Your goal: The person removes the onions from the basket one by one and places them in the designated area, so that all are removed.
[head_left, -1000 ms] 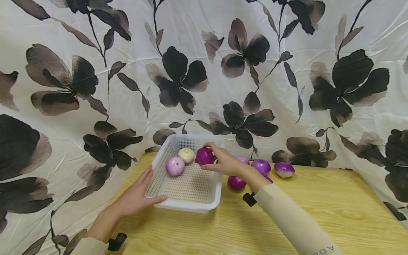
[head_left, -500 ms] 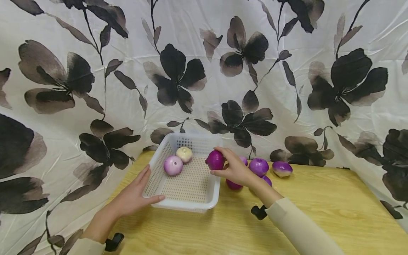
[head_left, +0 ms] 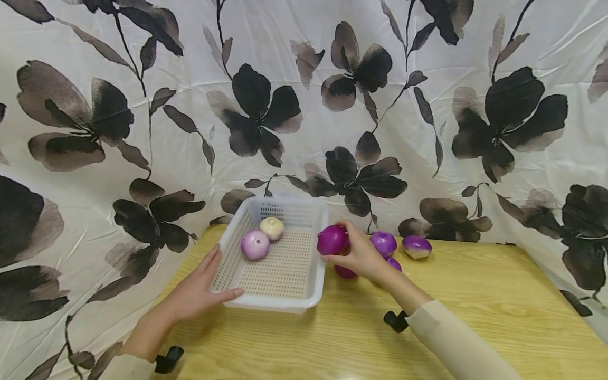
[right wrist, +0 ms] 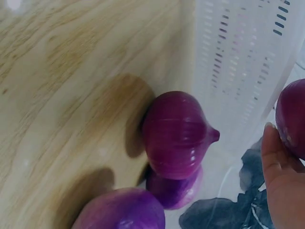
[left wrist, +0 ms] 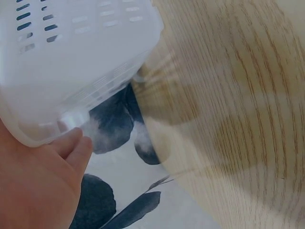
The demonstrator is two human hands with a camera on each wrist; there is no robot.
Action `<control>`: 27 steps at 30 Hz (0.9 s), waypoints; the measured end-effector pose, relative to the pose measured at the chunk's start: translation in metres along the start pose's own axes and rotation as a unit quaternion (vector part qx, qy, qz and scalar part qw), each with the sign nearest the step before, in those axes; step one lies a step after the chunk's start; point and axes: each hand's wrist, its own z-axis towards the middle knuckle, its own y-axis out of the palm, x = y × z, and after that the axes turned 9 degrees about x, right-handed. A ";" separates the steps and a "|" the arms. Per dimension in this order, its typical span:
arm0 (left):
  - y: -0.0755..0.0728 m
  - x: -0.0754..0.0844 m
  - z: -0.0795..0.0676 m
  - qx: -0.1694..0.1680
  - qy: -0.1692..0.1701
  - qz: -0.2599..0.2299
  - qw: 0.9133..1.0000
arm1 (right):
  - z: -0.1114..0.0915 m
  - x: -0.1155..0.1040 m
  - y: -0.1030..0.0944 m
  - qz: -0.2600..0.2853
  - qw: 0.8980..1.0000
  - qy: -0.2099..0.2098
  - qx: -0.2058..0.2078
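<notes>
My right hand [head_left: 363, 258] pinches a dark red onion [head_left: 331, 240] between thumb and fingers, above the right rim of a white perforated plastic basket [head_left: 266, 303]. My left hand [head_left: 190, 293] holds that basket's near left corner, thumb over the front rim and fingers along the outer left wall; the left wrist view shows the fingertips against the wall. Inside, on the left, a light purple onion [head_left: 255, 245] touches a pale yellow-white onion [head_left: 272, 228]. Beneath my right hand, a second dark red onion [right wrist: 174, 136] lies on the table, partly hidden in the head view.
Right of the basket lie more onions on the wooden table [head_left: 475, 295]: a purple onion [head_left: 383, 244], a smaller purple one [head_left: 393, 264] partly behind the right arm, and a purple-and-white one [head_left: 417, 247]. A floral curtain [head_left: 304, 132] hangs at the table's back and left.
My right hand has carried the dark red onion rightward, from over the basket's inside to its right rim. The left hand keeps its hold on the basket, and the two onions inside stay put.
</notes>
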 end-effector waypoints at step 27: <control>0.005 -0.007 0.000 0.003 -0.004 -0.002 1.000 | -0.053 0.032 -0.059 -0.008 0.996 0.083 -0.011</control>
